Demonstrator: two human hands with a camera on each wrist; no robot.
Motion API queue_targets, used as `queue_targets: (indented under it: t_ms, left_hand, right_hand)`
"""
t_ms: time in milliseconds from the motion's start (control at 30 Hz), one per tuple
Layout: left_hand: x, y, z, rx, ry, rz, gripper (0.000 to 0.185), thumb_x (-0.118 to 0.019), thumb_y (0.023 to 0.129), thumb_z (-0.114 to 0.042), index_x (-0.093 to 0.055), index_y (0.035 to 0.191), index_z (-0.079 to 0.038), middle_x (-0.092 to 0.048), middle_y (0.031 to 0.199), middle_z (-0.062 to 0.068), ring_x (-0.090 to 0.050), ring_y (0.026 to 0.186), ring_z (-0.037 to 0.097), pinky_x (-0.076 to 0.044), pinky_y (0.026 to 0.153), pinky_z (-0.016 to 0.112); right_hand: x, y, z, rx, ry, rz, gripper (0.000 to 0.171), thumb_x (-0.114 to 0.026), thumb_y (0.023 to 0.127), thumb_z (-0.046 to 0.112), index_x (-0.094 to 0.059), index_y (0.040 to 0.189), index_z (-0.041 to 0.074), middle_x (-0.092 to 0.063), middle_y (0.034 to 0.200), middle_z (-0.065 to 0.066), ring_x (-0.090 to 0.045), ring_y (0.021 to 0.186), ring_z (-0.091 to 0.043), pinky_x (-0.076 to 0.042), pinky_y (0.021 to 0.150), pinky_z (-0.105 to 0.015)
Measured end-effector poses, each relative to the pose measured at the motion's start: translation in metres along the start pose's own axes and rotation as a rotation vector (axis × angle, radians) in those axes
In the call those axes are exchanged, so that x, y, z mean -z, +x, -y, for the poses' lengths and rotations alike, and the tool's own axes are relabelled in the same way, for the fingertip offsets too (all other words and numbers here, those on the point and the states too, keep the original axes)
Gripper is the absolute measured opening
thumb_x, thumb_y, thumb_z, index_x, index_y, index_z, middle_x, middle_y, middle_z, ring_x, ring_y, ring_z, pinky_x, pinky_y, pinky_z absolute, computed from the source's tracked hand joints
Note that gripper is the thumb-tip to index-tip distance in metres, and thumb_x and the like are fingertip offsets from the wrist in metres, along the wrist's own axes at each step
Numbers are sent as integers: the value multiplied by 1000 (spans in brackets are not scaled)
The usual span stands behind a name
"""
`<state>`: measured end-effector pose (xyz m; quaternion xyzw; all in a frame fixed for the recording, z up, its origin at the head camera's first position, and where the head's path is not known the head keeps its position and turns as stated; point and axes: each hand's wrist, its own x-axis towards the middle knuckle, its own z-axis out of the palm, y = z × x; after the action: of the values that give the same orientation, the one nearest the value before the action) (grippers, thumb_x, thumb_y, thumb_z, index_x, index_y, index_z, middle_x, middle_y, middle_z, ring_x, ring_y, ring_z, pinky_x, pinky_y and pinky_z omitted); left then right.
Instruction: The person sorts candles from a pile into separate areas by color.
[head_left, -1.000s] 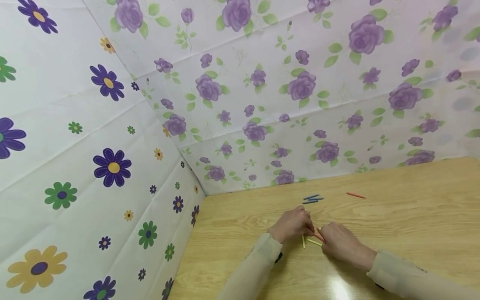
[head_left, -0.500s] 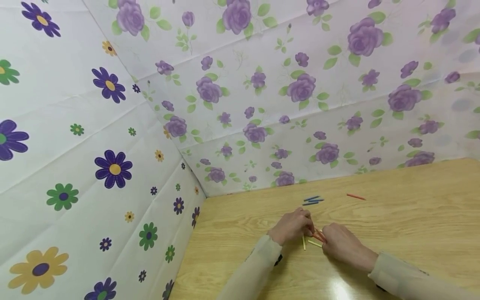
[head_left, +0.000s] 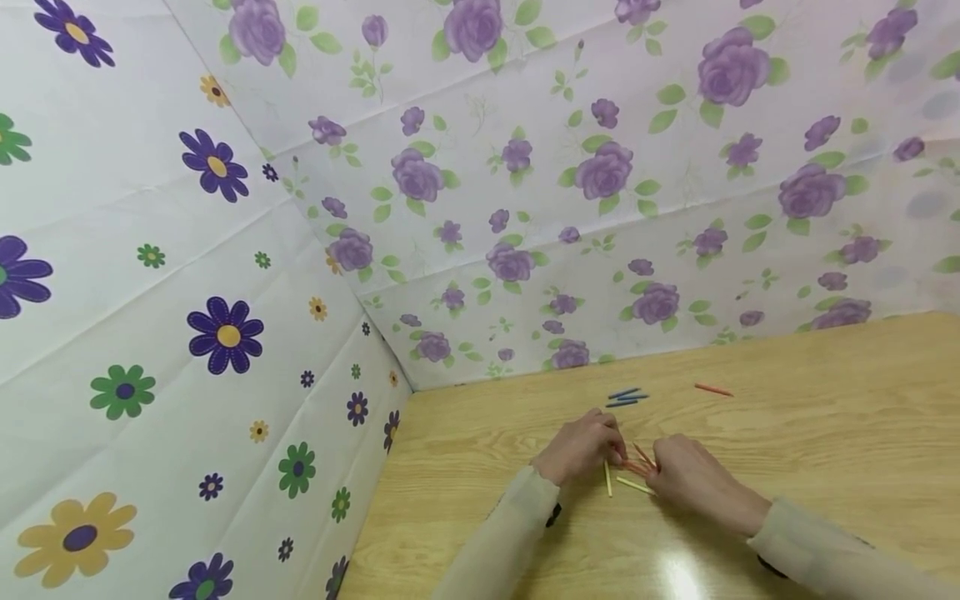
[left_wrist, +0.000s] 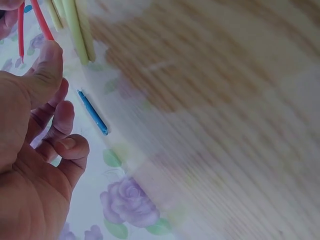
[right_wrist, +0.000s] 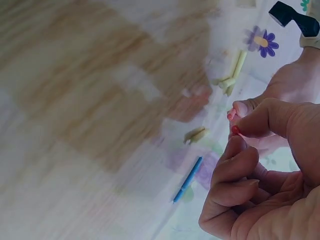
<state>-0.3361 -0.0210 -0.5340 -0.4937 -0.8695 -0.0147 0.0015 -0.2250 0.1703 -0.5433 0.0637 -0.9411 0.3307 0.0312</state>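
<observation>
Your left hand (head_left: 581, 448) and right hand (head_left: 690, 477) both have fingers curled, pinching the red sticks (head_left: 637, 461) between them mid-bench (head_left: 825, 433). Yellow sticks (head_left: 621, 482) lie just at 6 o'clock, blue sticks (head_left: 624, 397) at 12.

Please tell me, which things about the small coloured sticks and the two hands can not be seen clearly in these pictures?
- Red sticks: head view, count unclear; too small, partly covered by the left hand and the right hand.
- Yellow sticks: left wrist view, cut off by the top edge.
- Blue sticks: head view, too small to count surely.
- Table: right wrist view, blurred.
- Right hand's grip on a red stick: only the tip shows.
</observation>
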Motion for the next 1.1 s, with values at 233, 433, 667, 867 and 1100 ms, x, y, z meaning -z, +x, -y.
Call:
queue_targets:
  t_ms: [233, 433, 667, 867, 1100]
  left_hand:
    - [6, 3, -1, 2, -2, -4, 10, -77, 100, -36, -85, 101, -29, -70, 107, -13, -56, 100, 4, -42, 76, 8]
    - [8, 7, -4, 18, -7, -20, 10, -78, 98, -36, -85, 99, -29, -70, 105, -14, -54, 97, 3, -42, 74, 9]
    - [9, 10, -6, 24, -8, -35, 11, -79, 97, -38, -85, 99, -29, -71, 105, -14, -58, 103, 4, -46, 77, 9]
    - [10, 16, -7, 50, 7, -50, 11, -79, 97, -37, -86, 101, -29, -72, 107, -14, -57, 100, 4, -46, 76, 10]
    - [13, 25, -10, 63, -22, -51, 11, -80, 97, -36, -86, 99, -27, -73, 107, -13, -58, 102, 4, -48, 76, 11]
  right_hand:
    - [10, -2, -4, -10, 23, 2, 25, -74, 82, 0, -61, 64, 13, -55, 63, 0, -46, 56, -12, -33, 50, -22]
    - [17, -3, -10, 16, -9, -46, 26, -74, 80, 1, -59, 63, 13, -53, 62, 2, -44, 56, -12, -33, 51, -23]
    - [27, -4, -19, 8, -7, -74, 24, -71, 79, 1, -59, 63, 13, -52, 60, 3, -45, 54, -11, -33, 49, -23]
    - [39, -6, -29, 22, 6, -123, 26, -73, 81, 2, -57, 64, 14, -55, 58, 4, -50, 52, -10, -36, 49, -24]
    - [47, -8, -40, 34, 14, -160, 25, -73, 82, 2, -59, 66, 14, -58, 60, 4, -51, 51, -10, -37, 48, -24]
